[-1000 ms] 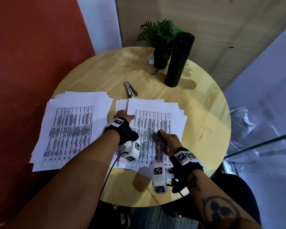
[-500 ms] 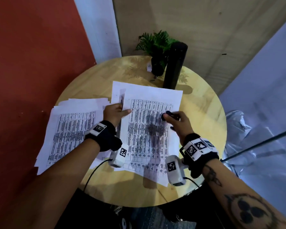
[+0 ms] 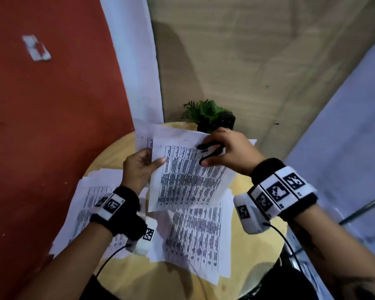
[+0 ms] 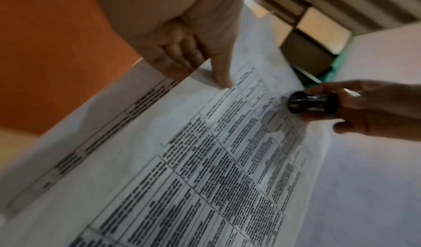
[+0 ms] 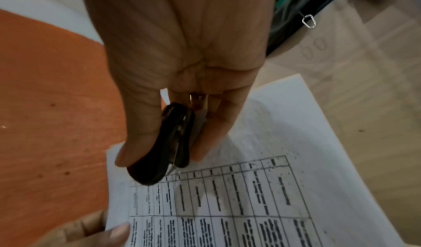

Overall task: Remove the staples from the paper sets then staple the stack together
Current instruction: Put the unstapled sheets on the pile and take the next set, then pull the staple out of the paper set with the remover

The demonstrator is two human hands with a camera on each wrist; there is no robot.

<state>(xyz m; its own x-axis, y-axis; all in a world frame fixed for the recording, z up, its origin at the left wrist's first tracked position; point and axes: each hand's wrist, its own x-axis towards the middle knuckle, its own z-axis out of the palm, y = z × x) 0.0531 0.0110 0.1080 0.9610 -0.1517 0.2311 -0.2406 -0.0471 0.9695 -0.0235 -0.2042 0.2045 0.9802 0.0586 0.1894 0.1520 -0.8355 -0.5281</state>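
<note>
A stapled set of printed table sheets [image 3: 188,180] is lifted off the round wooden table [image 3: 256,252] and tilted toward me. My left hand [image 3: 139,167] pinches its left edge, thumb on the front [image 4: 222,74]. My right hand [image 3: 225,150] holds a black staple remover [image 3: 210,151] between thumb and fingers, over the top of the set [image 5: 227,197]; the remover [image 5: 166,142] points down at the sheet. More printed sheets [image 3: 195,239] lie on the table below, with another pile [image 3: 85,204] to the left.
A potted green plant [image 3: 204,113] and a black cylinder [image 3: 227,121] stand at the table's far edge, partly behind my right hand. A red wall [image 3: 52,126] is close on the left. A cable [image 3: 284,241] hangs from my right wrist.
Both hands have raised the paper set from the table and tilted it up. The right hand with the remover moved to the set's top. My head view has swung upward.
</note>
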